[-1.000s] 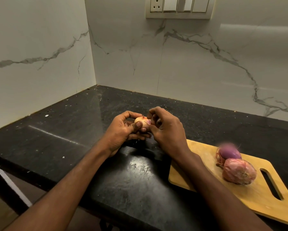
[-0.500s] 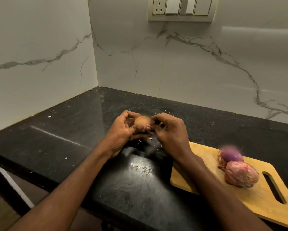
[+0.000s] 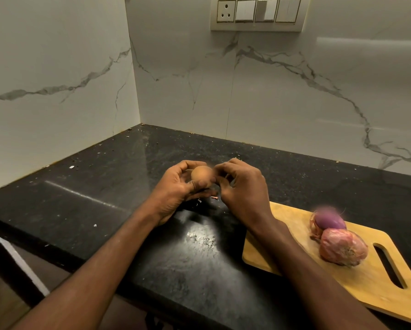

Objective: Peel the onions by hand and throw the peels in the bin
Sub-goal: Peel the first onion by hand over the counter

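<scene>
One small onion (image 3: 200, 175) is held above the black counter (image 3: 104, 186), near the middle of its depth and well away from the back corner. It is cradled in the left hand (image 3: 175, 189), whose fingers are curled around it from the far side while the thumb is pressed on its near side. The right hand (image 3: 242, 186) is brought against the right end of this onion, with its fingertips (image 3: 220, 170) bent in a pinch there; whether a strip of skin is already caught between them cannot be told, because the spot is hidden by the fingers. The surface of the held onion is seen as smooth and pale brown, so it is judged that its dry skin is mostly still on, or only partly removed.

On the wooden cutting board (image 3: 283, 253), which lies at the front right edge of the counter, two more onions are placed touching each other. The purple onion (image 3: 330, 221), toward the back, is seen as largely peeled, with loose skin hanging at its left side. The pink onion (image 3: 342, 250), toward the front, is still wrapped in its papery skin. A small piece of peel (image 3: 214, 197) and some crumbs are lying on the counter just under the hands.

No bin is shown. Therefore the task is judged to be at an early or middle stage: peeling remains for at least two onions, and the peels are not yet thrown away.
</scene>
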### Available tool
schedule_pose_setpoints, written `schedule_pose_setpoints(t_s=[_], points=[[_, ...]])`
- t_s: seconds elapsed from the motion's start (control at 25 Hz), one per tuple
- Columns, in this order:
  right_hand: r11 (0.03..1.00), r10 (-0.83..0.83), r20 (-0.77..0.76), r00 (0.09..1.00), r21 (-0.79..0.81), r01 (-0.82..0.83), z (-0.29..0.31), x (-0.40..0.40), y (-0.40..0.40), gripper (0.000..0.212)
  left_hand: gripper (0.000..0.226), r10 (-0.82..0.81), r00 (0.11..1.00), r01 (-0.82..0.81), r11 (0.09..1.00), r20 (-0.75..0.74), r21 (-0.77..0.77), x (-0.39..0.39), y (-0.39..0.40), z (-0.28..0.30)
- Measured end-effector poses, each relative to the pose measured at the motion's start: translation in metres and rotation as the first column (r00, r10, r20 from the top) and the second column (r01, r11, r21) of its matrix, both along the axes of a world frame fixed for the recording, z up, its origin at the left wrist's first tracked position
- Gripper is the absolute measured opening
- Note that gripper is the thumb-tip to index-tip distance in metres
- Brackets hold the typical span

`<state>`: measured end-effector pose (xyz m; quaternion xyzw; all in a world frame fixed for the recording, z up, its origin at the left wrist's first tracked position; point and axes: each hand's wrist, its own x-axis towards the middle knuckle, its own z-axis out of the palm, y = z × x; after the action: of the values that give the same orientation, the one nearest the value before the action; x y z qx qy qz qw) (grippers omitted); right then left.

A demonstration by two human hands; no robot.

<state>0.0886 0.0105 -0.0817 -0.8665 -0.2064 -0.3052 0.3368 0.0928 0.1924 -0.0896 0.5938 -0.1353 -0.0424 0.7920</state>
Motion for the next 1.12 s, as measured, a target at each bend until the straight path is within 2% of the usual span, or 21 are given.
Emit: schedule_pose_setpoints(t_s=[0.12, 0.44, 0.56, 0.72, 0.92, 1.04, 1.12], points=[[0.998, -0.016, -0.053, 0.998, -0.057, 0.013, 0.001, -0.001, 0.003, 0.010, 0.047, 0.010, 1.000, -0.010, 1.000, -0.005, 0.020, -0.002, -0.001, 0.001], [0.996, 0.032, -0.117, 0.993, -0.076, -0.041, 0.002, 0.000, 0.000, 0.016, 0.056, 0.028, 1.000, -0.028, 1.000, -0.013, -0.010, 0.002, 0.003, -0.002], [0.996, 0.066, -0.169, 0.983, -0.054, -0.076, 0.002, 0.001, -0.002, 0.016, 0.053, 0.026, 1.000, -0.026, 1.000, 0.007, 0.000, 0.004, 0.001, -0.003], [0.992, 0.069, -0.261, 0.963, -0.087, -0.094, 0.001, 0.003, -0.005, 0.023, 0.045, 0.100, 0.995, -0.100, 0.994, 0.007, -0.036, 0.010, 0.002, -0.006], [0.999, -0.024, -0.156, 0.987, 0.029, 0.029, 0.001, 0.001, -0.006, 0.024, 0.040, 0.078, 0.995, -0.081, 0.995, 0.063, 0.057, 0.011, 0.002, -0.009], [0.995, -0.016, -0.114, 0.993, 0.097, 0.027, 0.003, 0.003, -0.005, 0.016, 0.037, 0.062, 0.994, -0.070, 0.993, 0.092, 0.091, 0.010, 0.003, -0.008], [0.992, 0.004, -0.106, 0.994, 0.126, 0.009, 0.005, 0.002, -0.005, 0.018, 0.037, 0.031, 0.994, -0.043, 0.993, 0.108, 0.111, 0.008, 0.003, -0.006]])
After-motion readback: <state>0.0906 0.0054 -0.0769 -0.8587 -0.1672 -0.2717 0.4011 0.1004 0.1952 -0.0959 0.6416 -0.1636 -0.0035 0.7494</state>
